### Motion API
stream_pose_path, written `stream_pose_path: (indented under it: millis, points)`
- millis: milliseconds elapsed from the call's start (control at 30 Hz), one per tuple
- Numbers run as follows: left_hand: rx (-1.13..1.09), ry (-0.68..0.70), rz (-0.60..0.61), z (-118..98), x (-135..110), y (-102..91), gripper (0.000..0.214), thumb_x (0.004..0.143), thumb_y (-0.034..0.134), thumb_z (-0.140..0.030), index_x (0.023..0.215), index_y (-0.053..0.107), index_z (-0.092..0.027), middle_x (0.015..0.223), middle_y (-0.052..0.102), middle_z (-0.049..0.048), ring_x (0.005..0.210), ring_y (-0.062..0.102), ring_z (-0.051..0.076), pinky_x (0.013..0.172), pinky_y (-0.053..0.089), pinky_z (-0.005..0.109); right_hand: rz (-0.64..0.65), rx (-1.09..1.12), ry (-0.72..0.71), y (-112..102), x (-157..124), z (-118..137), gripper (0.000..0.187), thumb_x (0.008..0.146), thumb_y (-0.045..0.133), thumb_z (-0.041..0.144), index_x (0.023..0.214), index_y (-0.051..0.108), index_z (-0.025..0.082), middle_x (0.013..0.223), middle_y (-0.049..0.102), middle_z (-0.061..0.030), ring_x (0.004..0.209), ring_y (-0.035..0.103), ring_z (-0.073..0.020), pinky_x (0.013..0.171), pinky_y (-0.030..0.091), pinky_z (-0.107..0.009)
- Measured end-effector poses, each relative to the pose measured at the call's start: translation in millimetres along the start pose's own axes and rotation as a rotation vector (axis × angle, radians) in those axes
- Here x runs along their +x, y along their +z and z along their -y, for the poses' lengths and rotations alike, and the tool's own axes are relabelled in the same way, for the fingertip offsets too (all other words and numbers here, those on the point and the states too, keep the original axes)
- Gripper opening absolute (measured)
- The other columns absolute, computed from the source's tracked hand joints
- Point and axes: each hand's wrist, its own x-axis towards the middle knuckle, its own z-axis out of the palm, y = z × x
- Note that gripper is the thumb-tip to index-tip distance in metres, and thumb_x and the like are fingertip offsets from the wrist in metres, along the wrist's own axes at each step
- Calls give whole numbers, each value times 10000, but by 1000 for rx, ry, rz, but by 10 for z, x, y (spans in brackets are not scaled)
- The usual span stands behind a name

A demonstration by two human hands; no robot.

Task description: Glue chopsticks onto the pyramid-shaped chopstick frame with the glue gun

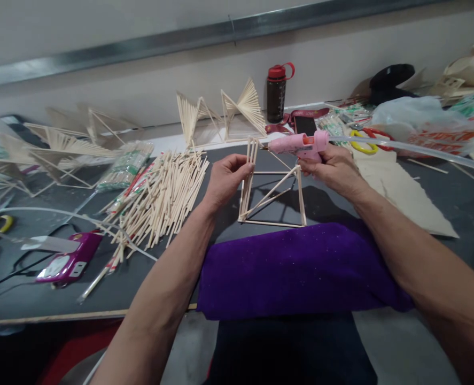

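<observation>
My right hand [335, 168] is wrapped round a pink hot glue gun [295, 143] with a long clear glue stick [405, 144] coming out of its back. The gun's nozzle points left, close to the upper end of several wooden sticks [251, 152]. With thumb and fingers, my left hand [231, 179] pinches those sticks near their top. They belong to a small frame of wooden sticks [274, 223] standing on the dark table, with a square base and diagonal braces. Whether glue is on the stick ends is too small to tell.
A heap of loose wooden sticks [164, 192] lies left of the frame. Finished fan-shaped stick models [245, 109] stand by the wall near a dark bottle [276, 93]. Purple cloth [293, 267] covers the front edge. Right are yellow-handled scissors [363, 143] and cardboard [405, 192]; left, a purple pouch [70, 259].
</observation>
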Motion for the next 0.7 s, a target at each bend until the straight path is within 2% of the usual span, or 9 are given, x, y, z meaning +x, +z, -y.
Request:
stream_pose_path:
  millis: [267, 433, 700]
  points:
    - [-22, 6, 14, 10, -8, 10, 67, 762, 682, -246, 796, 697, -190, 712, 675, 8, 562, 501, 92, 491, 385, 230, -47, 26, -28, 13, 38, -74, 252, 824, 696, 422, 865, 718, 174, 724, 658, -29, 655, 575, -164, 584, 472, -285]
    - [-38, -6, 9, 12, -8, 17, 76, 757, 688, -251, 801, 696, -190, 702, 670, 6, 560, 503, 95, 484, 381, 229, -50, 19, -14, 17, 37, -32, 268, 826, 683, 440, 800, 707, 174, 707, 653, -36, 639, 567, -160, 561, 470, -277]
    - [-41, 3, 15, 14, -4, 16, 64, 753, 685, -239, 794, 692, -191, 698, 662, -1, 564, 507, 93, 505, 401, 237, 9, 127, 25, 62, 48, 2, 276, 837, 662, 429, 771, 691, 162, 654, 648, -35, 599, 579, -147, 542, 466, -261]
